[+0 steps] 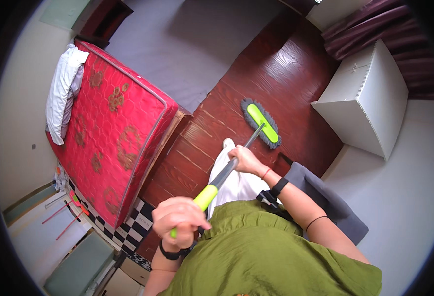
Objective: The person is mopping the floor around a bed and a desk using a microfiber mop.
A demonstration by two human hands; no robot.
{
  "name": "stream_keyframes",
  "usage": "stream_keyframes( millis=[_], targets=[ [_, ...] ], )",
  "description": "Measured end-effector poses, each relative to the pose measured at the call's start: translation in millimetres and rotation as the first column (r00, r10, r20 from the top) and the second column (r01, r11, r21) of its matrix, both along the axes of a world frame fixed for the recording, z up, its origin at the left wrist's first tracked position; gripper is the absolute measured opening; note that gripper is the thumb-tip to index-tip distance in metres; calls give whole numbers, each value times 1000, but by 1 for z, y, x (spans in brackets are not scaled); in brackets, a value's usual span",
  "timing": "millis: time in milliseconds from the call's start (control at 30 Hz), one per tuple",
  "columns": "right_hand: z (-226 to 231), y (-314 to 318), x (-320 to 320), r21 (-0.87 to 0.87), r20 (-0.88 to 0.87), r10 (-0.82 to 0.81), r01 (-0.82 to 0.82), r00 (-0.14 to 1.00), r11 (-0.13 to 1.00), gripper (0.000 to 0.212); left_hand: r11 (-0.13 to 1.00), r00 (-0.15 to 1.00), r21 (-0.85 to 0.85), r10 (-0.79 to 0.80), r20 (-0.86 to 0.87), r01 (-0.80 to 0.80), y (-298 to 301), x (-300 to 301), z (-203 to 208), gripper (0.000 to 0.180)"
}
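Note:
A dust mop (261, 123) with a lime-green plate and a grey shaggy fringe rests on the dark red wooden floor (217, 111) ahead of me. Its grey pole (224, 174) slants back toward my body and ends in a lime-green grip (206, 197). My left hand (178, 222) is closed around the top end of that grip, near my waist. Farther down, my right hand (245, 160) wraps the grey pole. One white shoe (228, 143) stands close to the pole, short of the mop head.
To the left is a bed with a red patterned mattress (113, 118) and a white pillow (64, 93). A white cabinet (364, 93) stands at the right by a dark purple curtain (389, 42). A grey chair (325, 197) is close on my right. Grey flooring (192, 44) lies beyond.

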State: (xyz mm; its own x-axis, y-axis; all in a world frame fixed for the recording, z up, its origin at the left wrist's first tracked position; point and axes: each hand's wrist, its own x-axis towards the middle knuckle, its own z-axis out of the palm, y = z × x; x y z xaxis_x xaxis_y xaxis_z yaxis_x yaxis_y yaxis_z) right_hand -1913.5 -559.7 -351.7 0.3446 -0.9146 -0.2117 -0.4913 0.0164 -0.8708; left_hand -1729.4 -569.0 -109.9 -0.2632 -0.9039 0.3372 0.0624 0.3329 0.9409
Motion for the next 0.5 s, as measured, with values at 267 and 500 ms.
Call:
stream_keyframes(
  millis=[267,500],
  targets=[
    [-14,8,-65,-5,-112,-82,82,990,997,10,983,986,84,-157,-48,161,16,-58,-40,15],
    [-31,29,12,-13,-156,87,-90,984,996,8,957,980,214,180,81,-193,83,17,-41,32]
  ],
)
